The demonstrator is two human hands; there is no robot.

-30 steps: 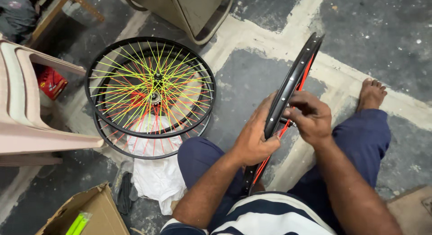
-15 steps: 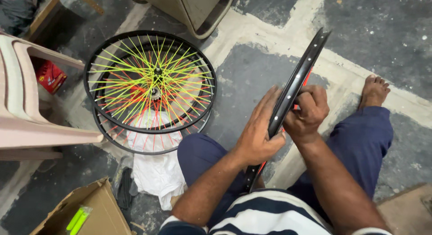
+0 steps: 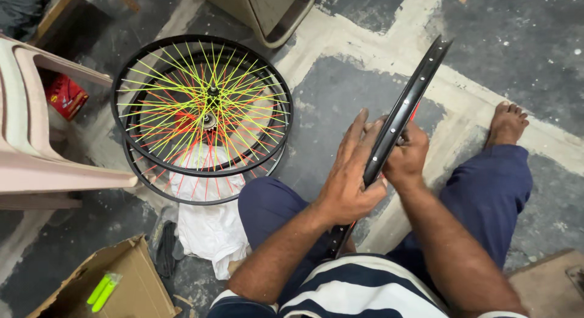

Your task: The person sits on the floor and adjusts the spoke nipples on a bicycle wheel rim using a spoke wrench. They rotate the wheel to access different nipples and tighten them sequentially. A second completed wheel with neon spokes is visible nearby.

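Note:
I sit on the floor with a black bicycle wheel rim [image 3: 413,93] standing on edge between my knees, red spokes showing behind it. My left hand [image 3: 350,178] lies flat against the rim's near side, fingers stretched upward. On the far side my right hand [image 3: 406,153] is closed around the rim, and whatever its fingers pinch is hidden. To the left, a finished wheel with yellow-green spokes [image 3: 204,102] lies stacked on a wheel with red spokes [image 3: 201,184].
A beige plastic chair [image 3: 36,147] stands at the left, with a red packet [image 3: 66,96] beneath it. White cloth [image 3: 210,230] lies under the stacked wheels. A cardboard box [image 3: 131,287] holds green tubes [image 3: 103,290]. A metal cabinet base [image 3: 267,10] stands at the top. My bare foot [image 3: 505,123] rests right.
The rim has tilted slightly more upright. My left hand has flattened against it with the fingers extended, while the right hand stays clamped on the far side.

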